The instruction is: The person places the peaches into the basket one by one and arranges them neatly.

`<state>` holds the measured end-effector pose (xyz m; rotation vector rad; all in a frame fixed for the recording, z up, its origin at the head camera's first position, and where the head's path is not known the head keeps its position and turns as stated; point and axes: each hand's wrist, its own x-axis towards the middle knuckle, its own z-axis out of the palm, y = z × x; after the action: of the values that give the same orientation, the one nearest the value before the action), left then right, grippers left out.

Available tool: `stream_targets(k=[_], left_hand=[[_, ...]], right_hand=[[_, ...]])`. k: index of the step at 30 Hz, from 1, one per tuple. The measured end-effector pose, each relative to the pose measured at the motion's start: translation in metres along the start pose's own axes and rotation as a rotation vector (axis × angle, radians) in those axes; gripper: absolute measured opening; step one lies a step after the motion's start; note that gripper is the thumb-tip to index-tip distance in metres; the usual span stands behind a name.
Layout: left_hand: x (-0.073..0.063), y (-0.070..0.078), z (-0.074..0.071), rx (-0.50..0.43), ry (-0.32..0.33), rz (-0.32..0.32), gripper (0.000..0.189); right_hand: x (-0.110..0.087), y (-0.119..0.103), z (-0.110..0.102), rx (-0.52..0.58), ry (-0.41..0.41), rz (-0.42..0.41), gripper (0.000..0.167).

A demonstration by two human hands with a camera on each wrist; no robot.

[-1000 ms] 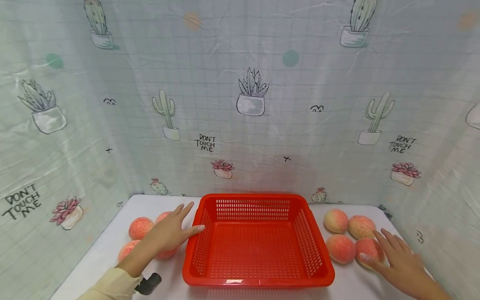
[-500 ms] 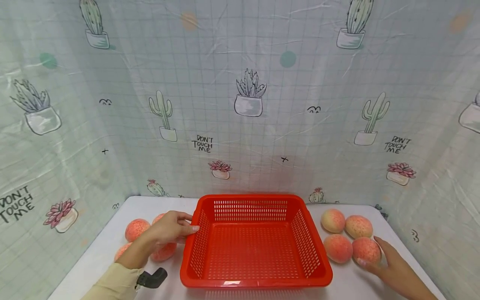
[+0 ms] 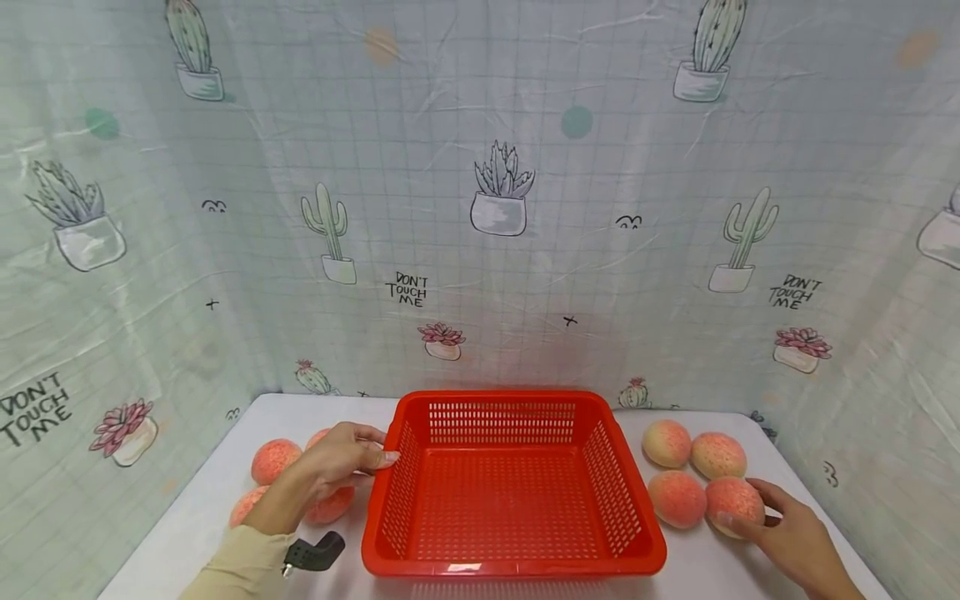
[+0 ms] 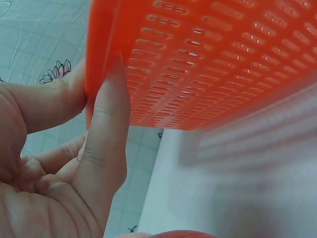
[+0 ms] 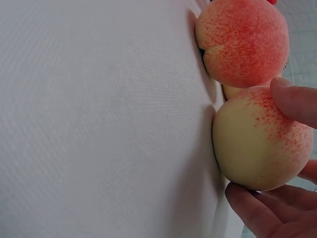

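A red plastic basket with slotted walls stands in the middle of the white table. My left hand pinches its left rim, thumb on one side and fingers on the other, as the left wrist view shows at the basket wall. On the right, my right hand holds the front right peach of a close group. In the right wrist view, thumb and fingers lie round this pale and red peach, which sits on the table against another peach.
Beside the held one stand more peaches: a pale one, a speckled one and a red one. Several peaches lie left of the basket, partly behind my left arm. A cactus-print curtain surrounds the table.
My left hand's fingers have closed from spread to gripping the basket's left rim. My right hand has come down and taken hold of the front right peach. The basket stays in place.
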<state>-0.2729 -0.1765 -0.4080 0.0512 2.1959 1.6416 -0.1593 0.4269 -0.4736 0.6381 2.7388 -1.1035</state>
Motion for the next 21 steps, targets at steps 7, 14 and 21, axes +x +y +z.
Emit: stream_targets(k=[7, 14, 21], left_hand=[[0.001, -0.001, 0.002, 0.010, 0.048, -0.037, 0.048], [0.001, 0.000, 0.002, 0.000, 0.046, -0.043, 0.046], [0.002, -0.001, 0.002, -0.005, 0.030, -0.031, 0.044]], right_hand=[[-0.001, -0.001, -0.002, -0.033, 0.037, -0.021, 0.125], [-0.005, -0.003, -0.007, -0.024, 0.037, -0.029, 0.120], [-0.008, -0.004, -0.018, -0.024, 0.021, -0.074, 0.110]])
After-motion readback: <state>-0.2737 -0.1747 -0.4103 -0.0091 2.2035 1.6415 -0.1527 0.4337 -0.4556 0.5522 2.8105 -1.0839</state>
